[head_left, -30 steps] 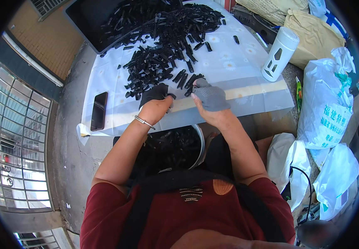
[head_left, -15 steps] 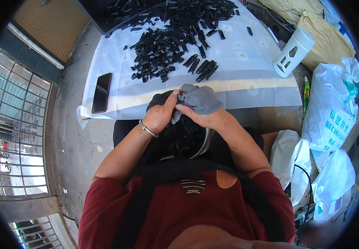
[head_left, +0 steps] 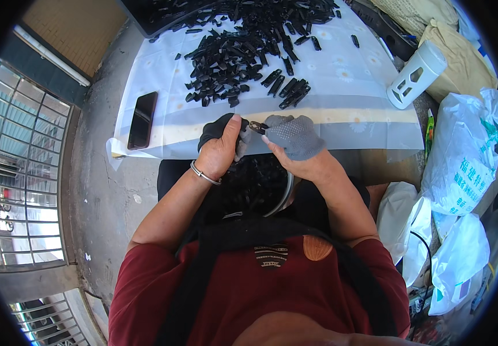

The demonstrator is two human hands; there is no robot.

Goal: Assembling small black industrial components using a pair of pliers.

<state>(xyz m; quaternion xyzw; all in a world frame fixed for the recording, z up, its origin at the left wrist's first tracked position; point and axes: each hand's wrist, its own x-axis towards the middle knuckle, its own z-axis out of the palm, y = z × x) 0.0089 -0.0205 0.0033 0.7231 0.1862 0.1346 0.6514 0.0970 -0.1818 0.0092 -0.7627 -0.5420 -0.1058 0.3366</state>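
Observation:
A small black plastic piece [head_left: 257, 127] shows between my two hands over the table's near edge. My right hand [head_left: 296, 139], in a grey dotted glove with its thumb bare, pinches the piece at its right end. My left hand [head_left: 221, 144], in a black and grey glove with the thumb bare, is curled closed just left of the piece. Whatever lies inside its fingers is hidden. Below both hands, a round container [head_left: 288, 193] with a pale rim sits at my lap, with dark pieces inside. Several similar long black pieces [head_left: 295, 92] lie beyond my right hand.
A large heap of black plastic parts [head_left: 220, 66] covers the far middle of the table [head_left: 171, 124]. A phone [head_left: 143, 120] lies at the left and a white bottle [head_left: 417, 75] stands at the right. White plastic bags [head_left: 459, 155] crowd the right side. A dark flat panel [head_left: 162, 14] borders the far left.
My hands have drawn apart, the right one shifting rightward. The black piece, hidden before, now shows between them. The view has shifted slightly.

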